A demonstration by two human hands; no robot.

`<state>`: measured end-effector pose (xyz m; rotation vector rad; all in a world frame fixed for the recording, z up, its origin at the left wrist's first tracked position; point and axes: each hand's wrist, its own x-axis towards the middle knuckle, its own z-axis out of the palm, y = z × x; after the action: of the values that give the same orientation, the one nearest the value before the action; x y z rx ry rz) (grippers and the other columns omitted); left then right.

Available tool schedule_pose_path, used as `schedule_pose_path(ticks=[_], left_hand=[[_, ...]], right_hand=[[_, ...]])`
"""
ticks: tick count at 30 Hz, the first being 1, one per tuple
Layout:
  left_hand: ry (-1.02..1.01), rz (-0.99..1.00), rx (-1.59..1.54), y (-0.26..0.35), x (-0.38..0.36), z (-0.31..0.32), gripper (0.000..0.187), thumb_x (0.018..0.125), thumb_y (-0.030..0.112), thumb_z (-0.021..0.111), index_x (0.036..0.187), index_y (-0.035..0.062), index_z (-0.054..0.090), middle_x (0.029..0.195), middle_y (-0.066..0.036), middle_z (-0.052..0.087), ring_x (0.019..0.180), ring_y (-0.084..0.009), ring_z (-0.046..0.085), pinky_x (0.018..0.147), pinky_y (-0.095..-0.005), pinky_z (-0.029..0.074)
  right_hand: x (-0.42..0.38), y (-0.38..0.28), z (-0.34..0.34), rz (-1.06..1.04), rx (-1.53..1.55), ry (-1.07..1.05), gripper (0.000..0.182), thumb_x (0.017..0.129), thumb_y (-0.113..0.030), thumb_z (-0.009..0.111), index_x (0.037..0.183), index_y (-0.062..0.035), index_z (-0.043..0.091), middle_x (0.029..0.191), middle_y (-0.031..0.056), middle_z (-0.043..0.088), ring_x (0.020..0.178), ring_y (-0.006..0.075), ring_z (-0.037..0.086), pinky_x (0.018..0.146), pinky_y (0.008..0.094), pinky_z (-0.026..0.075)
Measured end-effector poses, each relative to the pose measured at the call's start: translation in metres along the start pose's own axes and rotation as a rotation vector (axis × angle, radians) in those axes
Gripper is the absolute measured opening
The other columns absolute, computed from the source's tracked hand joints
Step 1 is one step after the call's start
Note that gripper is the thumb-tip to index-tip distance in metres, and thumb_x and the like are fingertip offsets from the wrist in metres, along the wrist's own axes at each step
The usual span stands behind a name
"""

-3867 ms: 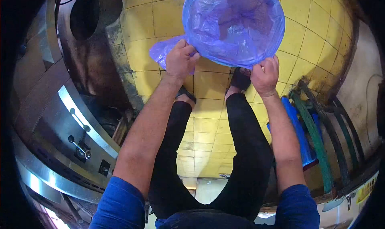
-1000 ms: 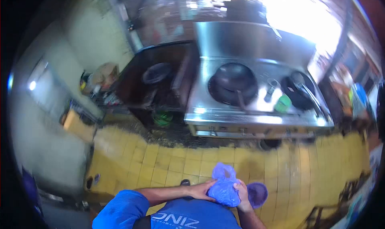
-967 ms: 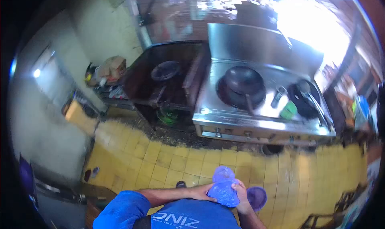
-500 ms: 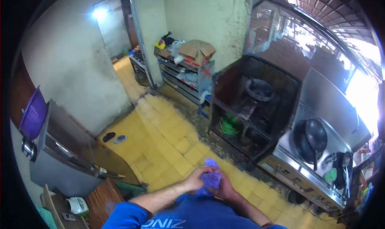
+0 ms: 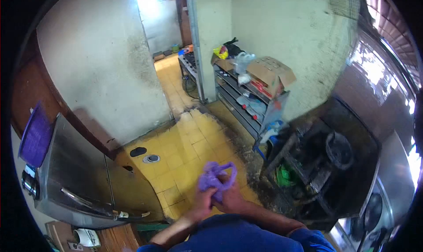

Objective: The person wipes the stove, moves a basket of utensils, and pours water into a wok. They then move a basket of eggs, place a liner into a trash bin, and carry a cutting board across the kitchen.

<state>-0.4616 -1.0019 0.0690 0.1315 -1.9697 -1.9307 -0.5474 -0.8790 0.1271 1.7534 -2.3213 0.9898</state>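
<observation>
A purple plastic bag, crumpled, with a loop sticking up at its right side, is held in front of my body at the lower middle of the view. My left hand grips its lower left part, fingers closed. My right hand is closed around its right side, close against my left hand. What the bag holds, if anything, is hidden. Below both hands is the blue shirt on my body.
A fridge with a purple basket stands left. Grey shelves carry a cardboard box. A blackened stove stand is at right. Sandals lie on the yellow floor near a doorway.
The view has turned right-to-left, so shelves and stove stand appear farther right. The bag is more bunched up, its loop now raised, and my hands have shifted around it.
</observation>
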Motion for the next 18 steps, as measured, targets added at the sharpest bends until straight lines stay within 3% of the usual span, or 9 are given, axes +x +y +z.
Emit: schedule_pose_path(ticks=[2, 3, 5, 6, 9, 11, 13, 14, 18], left_hand=[[0.305, -0.454, -0.561, 0.036, 0.053, -0.034, 0.031, 0.08, 0.003, 0.059, 0.11, 0.0068, 0.051, 0.101, -0.007, 0.059, 0.087, -0.0192, 0.059, 0.074, -0.0318, 0.05], [0.315, -0.455, -0.549, 0.028, 0.073, -0.052, 0.031, 0.08, 0.003, 0.059, 0.11, 0.0068, 0.051, 0.101, -0.007, 0.059, 0.087, -0.0192, 0.059, 0.074, -0.0318, 0.05], [0.669, -0.008, -0.298, 0.0, 0.096, -0.085, 0.014, 0.076, -0.003, 0.055, 0.087, 0.0062, 0.054, 0.078, -0.004, 0.058, 0.063, -0.0127, 0.056, 0.055, -0.026, 0.048], [0.685, -0.015, -0.307, -0.003, 0.103, -0.107, 0.014, 0.076, -0.003, 0.055, 0.087, 0.0062, 0.054, 0.078, -0.004, 0.058, 0.063, -0.0127, 0.056, 0.055, -0.026, 0.048], [0.369, -0.098, -0.037, -0.008, 0.138, -0.172, 0.019, 0.076, -0.002, 0.058, 0.092, 0.0052, 0.055, 0.081, -0.007, 0.059, 0.065, -0.0127, 0.057, 0.055, -0.0257, 0.047], [-0.134, -0.393, -0.118, -0.01, 0.173, -0.198, 0.027, 0.076, -0.002, 0.06, 0.101, 0.0044, 0.055, 0.091, -0.008, 0.059, 0.084, -0.0157, 0.059, 0.07, -0.0285, 0.048], [-0.078, -0.238, -0.139, -0.039, 0.23, -0.206, 0.034, 0.076, -0.002, 0.06, 0.108, 0.005, 0.052, 0.102, -0.009, 0.056, 0.095, -0.0179, 0.056, 0.078, -0.0314, 0.047], [-0.016, -0.078, -0.157, -0.05, 0.263, -0.208, 0.04, 0.077, -0.002, 0.06, 0.115, 0.0055, 0.049, 0.113, -0.01, 0.053, 0.106, -0.02, 0.053, 0.087, -0.0343, 0.046], [0.095, 0.011, -0.378, -0.04, 0.387, -0.227, 0.065, 0.077, 0.001, 0.062, 0.135, 0.0085, 0.033, 0.131, -0.01, 0.041, 0.12, -0.0227, 0.043, 0.099, -0.0368, 0.039]], right_hand=[[0.046, 0.036, 0.013, -0.108, 0.058, -0.055, 0.068, 0.078, -0.039, 0.066, 0.132, -0.0048, 0.042, 0.131, 0.023, 0.042, 0.125, 0.0401, 0.036, 0.105, 0.0472, 0.03], [0.07, 0.051, 0.019, -0.202, 0.099, -0.095, 0.071, 0.078, -0.039, 0.067, 0.134, -0.0049, 0.04, 0.134, 0.0244, 0.039, 0.127, 0.0417, 0.032, 0.107, 0.0475, 0.028], [0.114, 0.065, 0.006, -0.151, 0.206, -0.192, 0.073, 0.078, -0.038, 0.068, 0.135, -0.0047, 0.038, 0.135, 0.0254, 0.037, 0.128, 0.0417, 0.03, 0.107, 0.0476, 0.027], [0.136, 0.072, -0.003, -0.093, 0.294, -0.288, 0.075, 0.078, -0.037, 0.069, 0.137, -0.0045, 0.035, 0.136, 0.0265, 0.035, 0.13, 0.0418, 0.029, 0.107, 0.0477, 0.027], [0.201, 0.097, -0.01, -0.186, 0.317, -0.247, 0.078, 0.078, -0.034, 0.071, 0.14, -0.0086, 0.032, 0.138, 0.0238, 0.034, 0.13, 0.042, 0.03, 0.106, 0.0481, 0.031], [0.239, 0.123, 0.018, -0.19, 0.401, -0.284, 0.076, 0.078, -0.03, 0.071, 0.139, -0.0081, 0.031, 0.137, 0.0241, 0.036, 0.129, 0.0417, 0.032, 0.106, 0.0479, 0.031], [0.275, 0.151, 0.047, -0.184, 0.492, -0.306, 0.074, 0.079, -0.026, 0.071, 0.139, -0.0076, 0.031, 0.135, 0.0243, 0.037, 0.128, 0.0415, 0.034, 0.106, 0.0476, 0.031], [0.296, 0.164, 0.059, -0.141, 0.518, -0.183, 0.07, 0.079, -0.021, 0.07, 0.136, -0.0061, 0.033, 0.135, 0.0246, 0.038, 0.126, 0.0411, 0.038, 0.105, 0.0461, 0.033], [0.375, 0.222, 0.091, -0.047, 0.569, 0.268, 0.059, 0.076, -0.006, 0.069, 0.127, -0.003, 0.039, 0.129, 0.0244, 0.044, 0.121, 0.0396, 0.045, 0.101, 0.0416, 0.039]])
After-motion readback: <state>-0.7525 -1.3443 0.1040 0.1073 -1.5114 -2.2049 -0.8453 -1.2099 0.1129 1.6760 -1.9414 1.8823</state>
